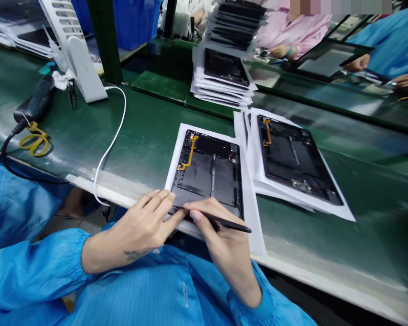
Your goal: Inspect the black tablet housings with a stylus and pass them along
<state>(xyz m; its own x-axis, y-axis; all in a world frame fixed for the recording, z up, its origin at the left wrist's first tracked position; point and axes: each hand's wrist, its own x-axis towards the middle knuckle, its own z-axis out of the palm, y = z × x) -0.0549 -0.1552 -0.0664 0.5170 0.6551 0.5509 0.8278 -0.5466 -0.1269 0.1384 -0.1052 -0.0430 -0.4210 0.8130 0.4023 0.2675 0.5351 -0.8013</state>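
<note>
My right hand (221, 231) is shut on a slim black stylus-like pick (224, 219), its tip at the lower edge of an open tablet (207, 172). The tablet lies face down on a white sheet (250, 213), showing black battery panels and a yellow flex cable (189, 151). My left hand (144, 224) rests its fingertips on the tablet's lower left corner, holding no tool. A second open tablet (294, 158) lies to the right on a pile of white sheets (258, 181), and neither hand touches it.
The green bench mat (149, 113) has a pale front edge (326, 276). On it are a stack of tablets on white sheets (221, 77), a black corded tool (37, 99), yellow-handled scissors (34, 141) and a white cable (117, 131). Co-workers in pink and blue smocks sit beyond.
</note>
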